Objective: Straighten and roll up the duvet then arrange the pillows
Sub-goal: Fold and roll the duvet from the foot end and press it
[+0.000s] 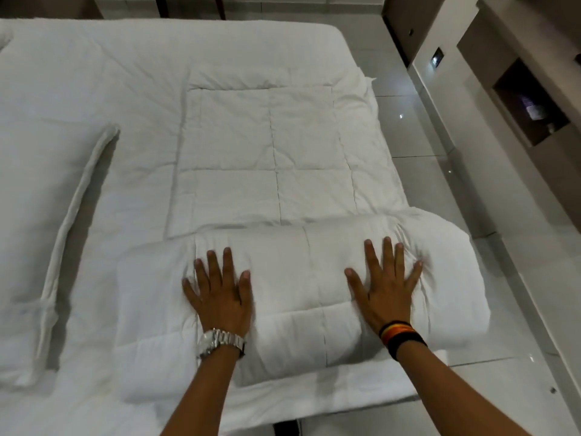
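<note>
Both hands lie flat and spread, fingers splayed, gripping nothing: the left hand [220,291] and the right hand [385,286] press down on top of the rolled part of the duvet [301,278], which sits under the palms at the near edge of the bed [78,89]. This looks like the rolling step, about half done, since a flat quilted length stretches away beyond the fingertips. The next push should be even from both palms so the roll stays straight; a pillow [34,221] waits well off to the left hand's side.

Left hand [220,291], right hand [385,283]: flat, fingers spread.
</note>
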A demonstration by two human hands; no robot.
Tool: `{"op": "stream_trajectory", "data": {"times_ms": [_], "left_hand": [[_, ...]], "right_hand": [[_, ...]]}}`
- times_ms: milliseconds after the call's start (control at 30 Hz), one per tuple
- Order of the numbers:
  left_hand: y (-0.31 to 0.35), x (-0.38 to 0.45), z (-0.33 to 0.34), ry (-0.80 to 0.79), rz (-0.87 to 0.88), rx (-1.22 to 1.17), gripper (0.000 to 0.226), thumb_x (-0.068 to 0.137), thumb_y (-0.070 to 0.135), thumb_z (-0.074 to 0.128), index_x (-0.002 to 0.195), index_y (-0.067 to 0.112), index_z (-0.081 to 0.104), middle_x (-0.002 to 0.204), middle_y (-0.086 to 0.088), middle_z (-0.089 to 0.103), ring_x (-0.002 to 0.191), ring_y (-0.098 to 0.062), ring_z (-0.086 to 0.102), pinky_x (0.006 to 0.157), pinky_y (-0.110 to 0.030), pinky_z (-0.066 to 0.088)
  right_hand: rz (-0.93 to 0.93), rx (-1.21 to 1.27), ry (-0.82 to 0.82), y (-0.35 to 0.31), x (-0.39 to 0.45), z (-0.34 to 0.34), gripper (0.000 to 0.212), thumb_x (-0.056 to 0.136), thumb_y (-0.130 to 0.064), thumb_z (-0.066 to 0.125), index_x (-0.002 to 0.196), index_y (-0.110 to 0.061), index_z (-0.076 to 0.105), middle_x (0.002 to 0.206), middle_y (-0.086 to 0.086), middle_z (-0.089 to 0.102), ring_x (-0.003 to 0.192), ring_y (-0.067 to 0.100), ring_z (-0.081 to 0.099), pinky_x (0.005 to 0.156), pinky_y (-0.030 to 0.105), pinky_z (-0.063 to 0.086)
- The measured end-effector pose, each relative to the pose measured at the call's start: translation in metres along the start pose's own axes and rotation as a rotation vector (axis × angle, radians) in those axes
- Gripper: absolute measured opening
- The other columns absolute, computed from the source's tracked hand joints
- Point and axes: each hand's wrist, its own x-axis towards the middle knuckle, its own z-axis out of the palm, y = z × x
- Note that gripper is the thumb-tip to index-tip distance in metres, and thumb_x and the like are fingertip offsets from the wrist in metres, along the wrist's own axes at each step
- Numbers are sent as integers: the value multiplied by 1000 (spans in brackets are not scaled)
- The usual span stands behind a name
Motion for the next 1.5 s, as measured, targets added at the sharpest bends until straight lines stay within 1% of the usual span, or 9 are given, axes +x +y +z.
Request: {"op": "stream_trajectory", "data": {"times_ms": [233, 333, 533, 700, 900, 1000, 1100, 1233, 1500], "left_hand": [[5, -114, 2, -40, -446, -279, 68, 103, 68, 25, 163, 47, -1, 174, -6, -21, 159, -35, -19, 123, -68, -7], [2, -152, 0, -11, -774, -586, 78, 99, 73, 37, 162, 52, -4, 169, -8, -35, 155, -44, -27, 118, -77, -4], [3, -137, -3, 17, -988, -915, 114, 78, 85, 58, 159, 55, -17, 168, -16, -34, 154, -59, -2, 119, -75, 10], [11, -82, 18, 149, -1130, -1002, 151, 51, 81, 85, 157, 56, -20, 169, -21, -28, 157, -49, 9, 121, -65, 21], [17, -17, 33, 259, -1116, -964, 149, 54, 59, 98, 154, 65, -12, 162, -21, 11, 127, -45, 54, 107, -54, 47], [20, 3, 32, 300, -1036, -962, 136, 65, 41, 98, 152, 69, -2, 160, -20, 20, 124, -42, 56, 102, -52, 48], [16, -4, 26, 301, -964, -939, 119, 75, 32, 92, 150, 71, 8, 159, -17, 27, 131, -43, 52, 103, -52, 47], [8, -41, 10, 301, -867, -920, 105, 83, 22, 85, 151, 64, 17, 159, -17, 35, 139, -41, 47, 109, -52, 44], [8, -175, -46, 274, -706, -903, 98, 82, 12, 79, 150, 56, 24, 145, -20, 49, 124, -45, 56, 104, -59, 49]], "right_hand": [[230, 282, 69, 16, -78, -8, 80, 98, -71, 39, 168, -39, 16, 177, 13, -14, 162, 38, -16, 121, 72, -13], [512, 536, 63, 32, -118, -6, 88, 96, -79, 47, 165, -53, -1, 172, 7, -32, 159, 43, -24, 114, 86, 3], [724, 953, -72, 36, -110, -3, 120, 75, -84, 65, 158, -60, -18, 165, 10, -45, 157, 57, -9, 121, 75, 21], [814, 930, 34, 11, -41, 17, 141, 63, -82, 80, 162, -52, -15, 170, 22, -29, 158, 54, 5, 126, 64, 20], [816, 817, 186, -14, 26, 33, 134, 61, -64, 93, 161, -58, 5, 154, 21, 26, 129, 47, 49, 106, 57, 48], [754, 793, 186, -19, 45, 31, 116, 71, -55, 90, 158, -58, 14, 140, 17, 43, 117, 45, 59, 96, 52, 50], [673, 807, 167, -11, 42, 24, 104, 76, -45, 90, 157, -50, 25, 135, 18, 59, 122, 43, 60, 93, 47, 49], [580, 862, 130, 9, 3, 11, 95, 79, -32, 91, 156, -40, 36, 138, 11, 66, 129, 39, 59, 94, 40, 47], [523, 920, 82, 56, -139, -38, 90, 83, -24, 89, 154, -40, 36, 139, 11, 65, 127, 38, 60, 94, 39, 49]]}}
